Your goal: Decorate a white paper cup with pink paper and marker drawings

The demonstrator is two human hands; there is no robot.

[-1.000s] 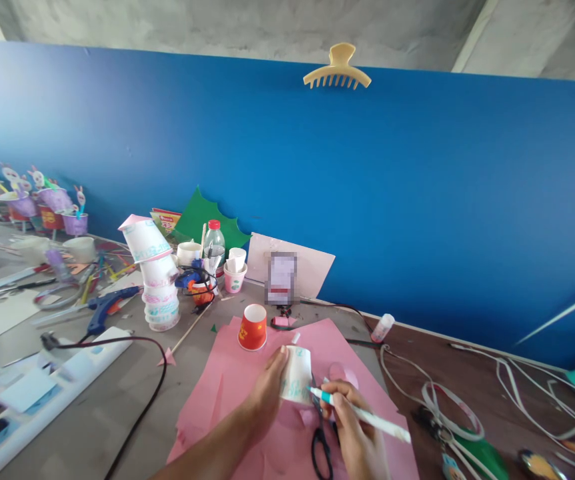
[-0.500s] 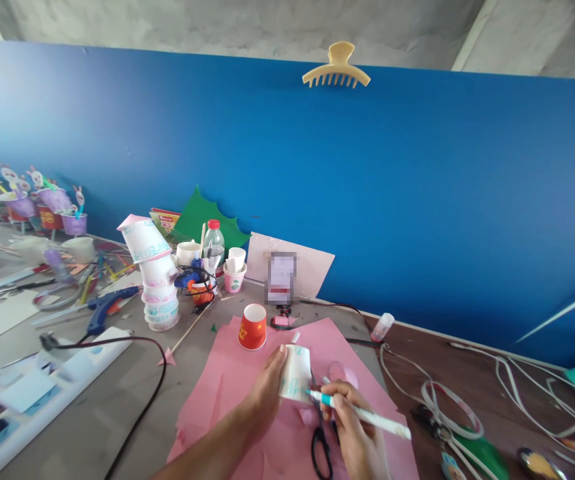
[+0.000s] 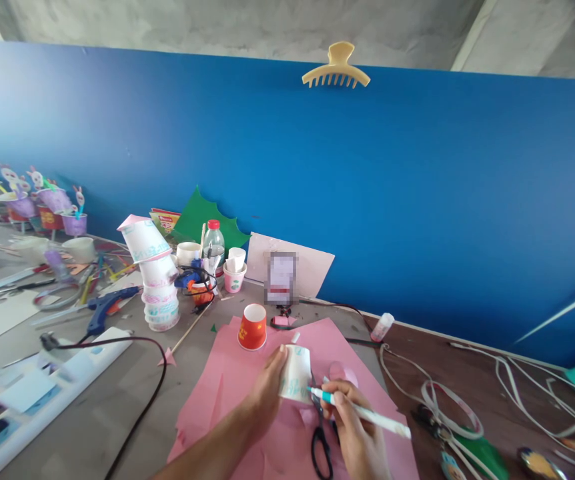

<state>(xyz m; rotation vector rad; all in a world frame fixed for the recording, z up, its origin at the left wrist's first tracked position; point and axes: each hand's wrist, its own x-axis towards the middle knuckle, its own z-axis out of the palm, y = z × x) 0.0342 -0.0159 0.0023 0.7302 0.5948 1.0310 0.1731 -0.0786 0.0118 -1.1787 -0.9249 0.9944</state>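
My left hand (image 3: 266, 390) is closed around the left side of a white paper cup (image 3: 296, 375) with turquoise marks on it. In my right hand (image 3: 355, 423) is a white marker (image 3: 375, 419) with a turquoise tip, which points at the lower right edge of the cup. Both hands are over sheets of pink paper (image 3: 212, 407). Black-handled scissors (image 3: 321, 453) lie on the paper, partly covered by my right hand. A red paper cup (image 3: 252, 328) stands just beyond my left hand.
To the left rises a leaning stack of decorated paper cups (image 3: 160, 287). A blue glue gun (image 3: 105, 307) and a white power strip (image 3: 82, 363) lie further left, with a dark cable. White cords (image 3: 455, 407) sprawl at right. A blue partition (image 3: 417, 200) closes off the back.
The white cup has turned slightly in my left hand, so its turquoise marks sit differently. The marker tip has shifted slightly up and left. Everything else stays put.
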